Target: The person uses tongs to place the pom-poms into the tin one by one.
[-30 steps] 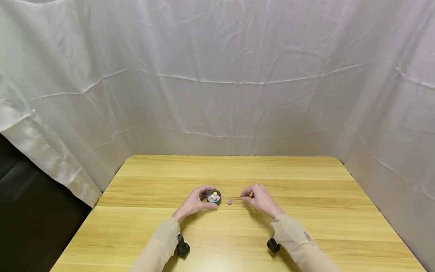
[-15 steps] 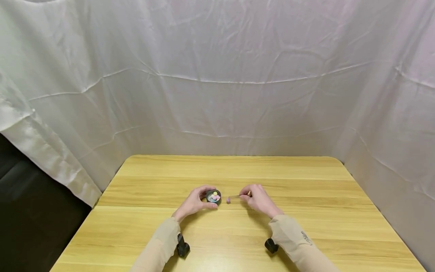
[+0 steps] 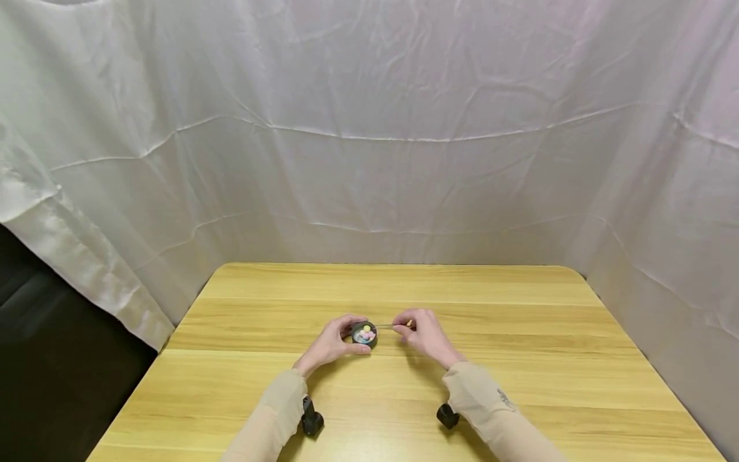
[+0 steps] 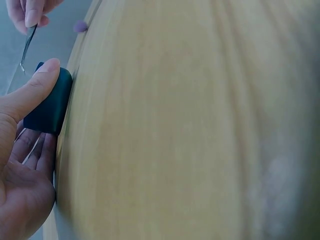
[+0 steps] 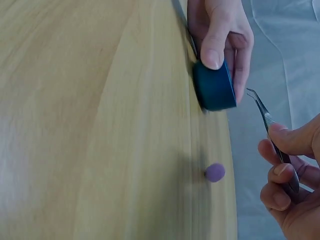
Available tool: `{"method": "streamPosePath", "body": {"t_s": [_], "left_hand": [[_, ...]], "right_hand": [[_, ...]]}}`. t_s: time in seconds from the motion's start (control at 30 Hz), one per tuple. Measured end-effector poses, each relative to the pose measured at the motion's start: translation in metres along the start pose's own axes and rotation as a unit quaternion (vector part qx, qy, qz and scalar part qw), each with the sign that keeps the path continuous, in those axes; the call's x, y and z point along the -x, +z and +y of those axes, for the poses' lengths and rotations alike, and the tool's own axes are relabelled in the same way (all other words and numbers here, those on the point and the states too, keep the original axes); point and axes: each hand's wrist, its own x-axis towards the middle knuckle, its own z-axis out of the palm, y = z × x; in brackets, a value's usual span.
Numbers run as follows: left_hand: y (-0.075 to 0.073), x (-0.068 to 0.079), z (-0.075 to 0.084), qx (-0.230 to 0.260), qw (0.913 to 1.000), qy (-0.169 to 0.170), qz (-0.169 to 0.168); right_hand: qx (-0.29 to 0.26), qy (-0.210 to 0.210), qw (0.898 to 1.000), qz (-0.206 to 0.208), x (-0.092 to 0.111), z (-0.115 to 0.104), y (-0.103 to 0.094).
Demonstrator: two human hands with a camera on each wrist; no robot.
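A small round dark teal bowl (image 3: 372, 344) stands on the table, with pink, yellow and other pale pom-poms (image 3: 367, 334) inside. My left hand (image 3: 331, 342) holds it from the left, thumb on the near side and fingers on the far side. Between thumb and fingers my right hand (image 3: 426, 335) pinches metal tweezers (image 5: 267, 118) with bent tips. Those tips point at the bowl's right rim, slightly apart, with nothing visible between them in the right wrist view. A purple pom-pom (image 5: 215, 172) rests on the wood right of the bowl in both wrist views; the head view does not show it.
The wooden table (image 3: 369, 289) has rounded far corners. Pale cloth curtains (image 3: 369, 179) hang behind it and at both sides. Black wrist cameras (image 3: 312, 420) hang at both sleeves. A black surface (image 3: 58, 359) lies beyond the table at left.
My right hand has shifted left, bringing the tweezers from a purple pom-pom to the bowl's rim. That pom-pom has gone from its spot in the head view. My left hand stays nearly still.
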Motion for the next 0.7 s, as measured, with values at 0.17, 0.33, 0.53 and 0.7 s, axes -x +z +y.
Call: {"method": "streamPosePath", "body": {"t_s": [0.17, 0.33, 0.53, 0.7], "left_hand": [[0.002, -0.001, -0.001, 0.006, 1.0, -0.007, -0.001], [0.0, -0.002, -0.001, 0.007, 0.9999, -0.006, -0.004], [-0.001, -0.001, -0.002, 0.006, 1.0, -0.003, -0.006], [-0.002, 0.0, -0.003, 0.006, 1.0, -0.004, -0.004]], "right_hand": [[0.007, 0.019, 1.0, -0.009, 0.006, 0.014, -0.018], [0.059, 0.019, 0.998, -0.013, 0.015, 0.033, -0.044], [0.069, 0.024, 0.997, -0.039, 0.023, 0.045, -0.062], [0.08, 0.025, 0.995, -0.049, 0.025, 0.05, -0.063]]}}
